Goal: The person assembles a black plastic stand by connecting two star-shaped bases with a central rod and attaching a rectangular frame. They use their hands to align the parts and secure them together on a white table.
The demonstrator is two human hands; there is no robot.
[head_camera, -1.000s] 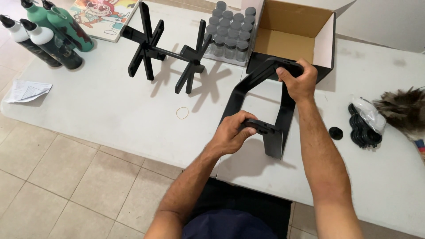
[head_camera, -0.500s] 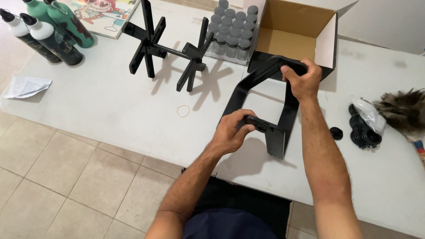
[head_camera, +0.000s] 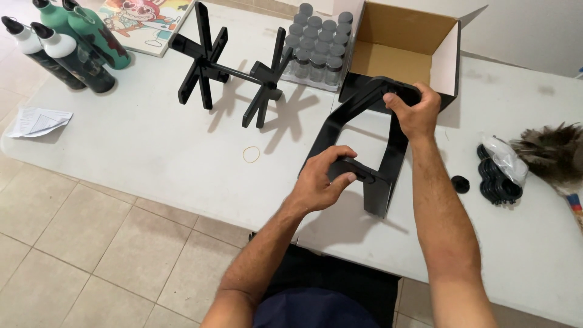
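A black A-shaped frame [head_camera: 340, 118] stands on the white table [head_camera: 152, 152] in front of me. My right hand [head_camera: 413, 109] grips its top end, close to the cardboard box. My left hand [head_camera: 322, 176] is closed on the black crossbar [head_camera: 364, 174] at the frame's lower end. A black spindle with two star-shaped ends [head_camera: 234, 67] stands to the left, apart from both hands.
An open cardboard box [head_camera: 404, 45] stands at the back, next to a pack of several grey-capped jars [head_camera: 316, 45]. Bottles [head_camera: 61, 42] and a picture book [head_camera: 149, 18] are far left, a rubber band [head_camera: 251, 154] in the middle, black rings [head_camera: 495, 179] and a feather duster [head_camera: 549, 155] right.
None of the objects has visibly moved. Both hands keep the same grip on the frame.
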